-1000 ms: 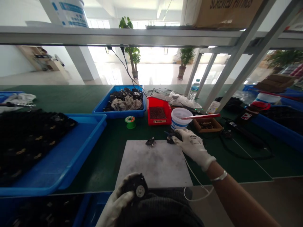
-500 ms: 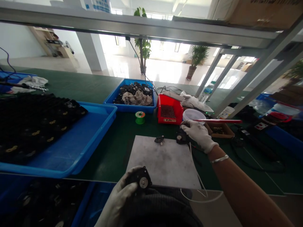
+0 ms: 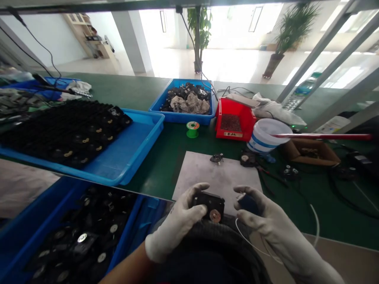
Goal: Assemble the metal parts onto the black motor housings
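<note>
Low in the view, my left hand in a white glove grips a black part with a round coppery disc. My gloved right hand faces it from the right, fingers curled round a dark blue object with a light end. A gap separates the two held items. Beyond the hands lies a grey-white sheet. One small black piece rests near its far edge, and another black part sits at its far right corner.
A blue tray of black parts is on the left, with a blue bin below it. Behind stand a smaller blue tray, a green spool, a red bin, a white tub and a cardboard box.
My right hand has come back from the far right corner of the sheet and now holds the dark blue object. My left hand still holds its black part. The view has shifted.
</note>
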`<state>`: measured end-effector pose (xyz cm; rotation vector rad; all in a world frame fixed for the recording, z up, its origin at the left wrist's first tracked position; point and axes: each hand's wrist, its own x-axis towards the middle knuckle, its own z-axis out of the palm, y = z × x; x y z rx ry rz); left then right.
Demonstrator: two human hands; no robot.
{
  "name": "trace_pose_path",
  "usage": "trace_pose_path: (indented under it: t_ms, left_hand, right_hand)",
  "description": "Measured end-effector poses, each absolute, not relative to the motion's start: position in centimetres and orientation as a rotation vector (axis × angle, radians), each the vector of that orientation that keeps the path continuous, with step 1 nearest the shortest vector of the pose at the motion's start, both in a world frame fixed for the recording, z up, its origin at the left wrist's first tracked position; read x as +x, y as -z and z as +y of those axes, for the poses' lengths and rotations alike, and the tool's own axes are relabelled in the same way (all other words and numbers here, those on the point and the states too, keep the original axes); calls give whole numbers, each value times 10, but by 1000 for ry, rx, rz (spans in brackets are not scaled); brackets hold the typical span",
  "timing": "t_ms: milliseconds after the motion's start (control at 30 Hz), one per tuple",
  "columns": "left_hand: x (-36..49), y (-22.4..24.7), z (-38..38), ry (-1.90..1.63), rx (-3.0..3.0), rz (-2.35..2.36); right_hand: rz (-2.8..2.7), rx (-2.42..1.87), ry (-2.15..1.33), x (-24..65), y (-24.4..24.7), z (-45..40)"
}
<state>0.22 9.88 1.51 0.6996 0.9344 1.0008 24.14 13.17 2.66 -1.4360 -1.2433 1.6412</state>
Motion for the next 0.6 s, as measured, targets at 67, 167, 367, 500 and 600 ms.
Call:
trace_pose_path:
  t_ms: [67, 167, 367, 500, 600]
  left_hand:
    - [9, -12, 100, -964, 827, 964]
    - [17, -12, 101, -928, 889, 967]
    - [18, -15, 94, -991, 851, 991]
    - [26, -7, 90, -1040, 768, 996]
    - [33, 2, 91, -1072, 700, 1014]
  right_hand:
    - [-1297, -1431, -1625, 232, -16, 123]
    - [-1362, -1388, -1600, 220, -10, 118]
    - [-1054, -1410, -1580, 208, -11, 110]
    - [-1091, -1427, -1493, 205, -1, 108]
    - [-1143, -1434, -1439, 201, 3, 106]
